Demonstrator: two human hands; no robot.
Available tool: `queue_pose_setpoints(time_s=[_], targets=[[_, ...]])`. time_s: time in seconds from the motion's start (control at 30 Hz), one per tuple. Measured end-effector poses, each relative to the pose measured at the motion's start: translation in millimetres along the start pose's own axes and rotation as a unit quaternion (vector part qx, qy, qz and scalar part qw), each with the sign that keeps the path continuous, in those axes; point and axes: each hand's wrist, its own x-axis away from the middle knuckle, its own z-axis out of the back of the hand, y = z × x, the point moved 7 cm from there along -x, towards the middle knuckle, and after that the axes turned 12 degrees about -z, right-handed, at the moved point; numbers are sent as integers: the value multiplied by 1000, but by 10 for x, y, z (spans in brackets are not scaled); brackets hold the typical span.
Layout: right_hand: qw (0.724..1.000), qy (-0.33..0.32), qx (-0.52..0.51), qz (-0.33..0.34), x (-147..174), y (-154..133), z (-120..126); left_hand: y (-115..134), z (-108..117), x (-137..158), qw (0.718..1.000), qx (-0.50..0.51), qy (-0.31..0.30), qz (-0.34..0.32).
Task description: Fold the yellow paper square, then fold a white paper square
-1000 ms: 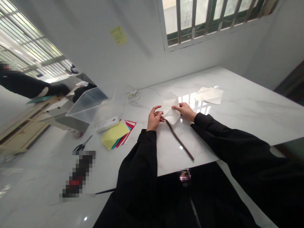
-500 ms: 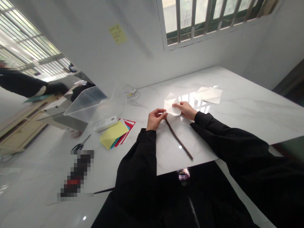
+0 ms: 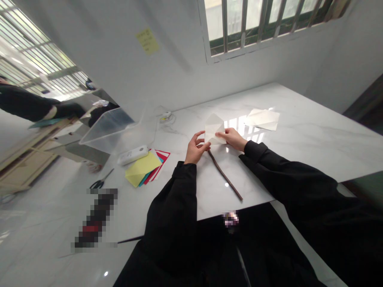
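A cream-white paper envelope [image 3: 214, 123], its pointed flap upward, is held between my two hands above the table. My left hand [image 3: 196, 150] grips its lower left side, thumb in front and fingers at the left edge. My right hand [image 3: 235, 138] pinches its right side, thumb across the front. Just below the envelope lies a thin brown stick [image 3: 223, 173], slanting toward the front edge; its upper end reaches the left thumb, and I cannot tell whether they touch.
More cream paper pieces [image 3: 262, 119] lie at the back right. On the left are coloured envelopes [image 3: 143, 168], a white power strip [image 3: 133, 154], scissors [image 3: 101, 180] and a clear plastic bin [image 3: 107, 131]. A person in dark clothing [image 3: 24, 101] is at the far left.
The envelope has turned more upright and faces me more squarely. My left fingers have spread apart from the thumb along its left edge. The stick stays put.
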Motion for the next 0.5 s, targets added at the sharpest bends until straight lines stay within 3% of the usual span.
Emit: queue_pose_setpoints(time_s=[0.1, 0.27, 0.5], targets=[[1000, -1, 11, 7, 6, -9, -7, 3, -30, 11, 1000, -8, -21, 1], [999, -11, 28, 14, -1, 4, -20, -5, -5, 14, 1000, -24, -5, -2], [997, -72, 20, 11, 20, 18, -104, -57, -53, 24, 999, 34, -1, 14]])
